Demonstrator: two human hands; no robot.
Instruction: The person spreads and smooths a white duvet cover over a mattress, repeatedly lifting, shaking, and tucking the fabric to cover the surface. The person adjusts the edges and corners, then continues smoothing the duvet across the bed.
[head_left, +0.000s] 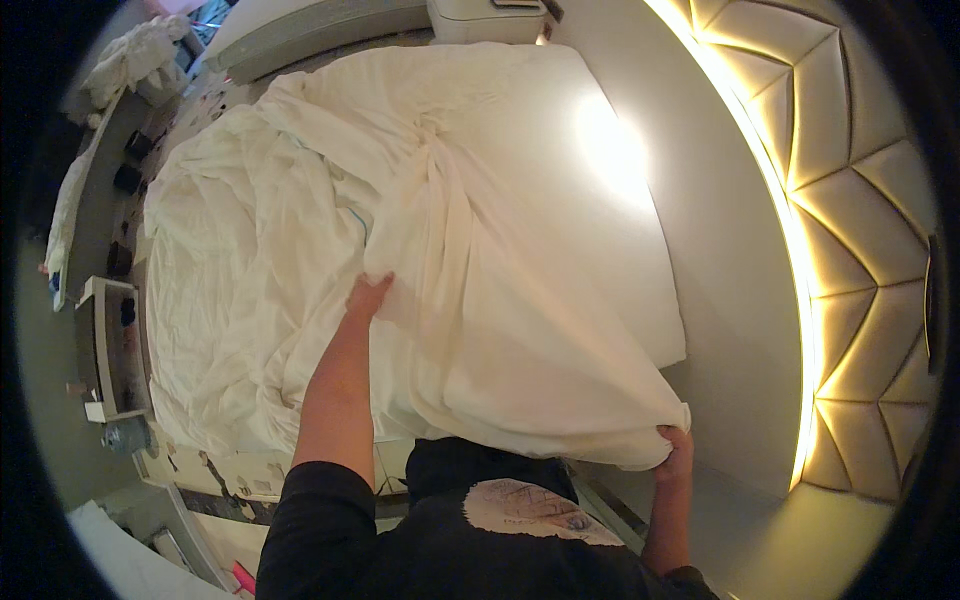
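Note:
A white bed sheet is spread over a mattress in front of me, drawn into folds near the middle. My right hand grips a corner of the sheet at the near right, past the mattress edge, pulling the cloth taut. My left hand holds a fold near the bed's middle; some of its fingers are hidden by the cloth. To its left lies a heap of crumpled white bedding. A short blue line shows among the folds.
A smooth pale headboard panel rises at the right, with a lit strip and padded wall panels behind. A white bedside unit stands beyond the bed. At the left are a white-framed piece of furniture and a clear plastic container.

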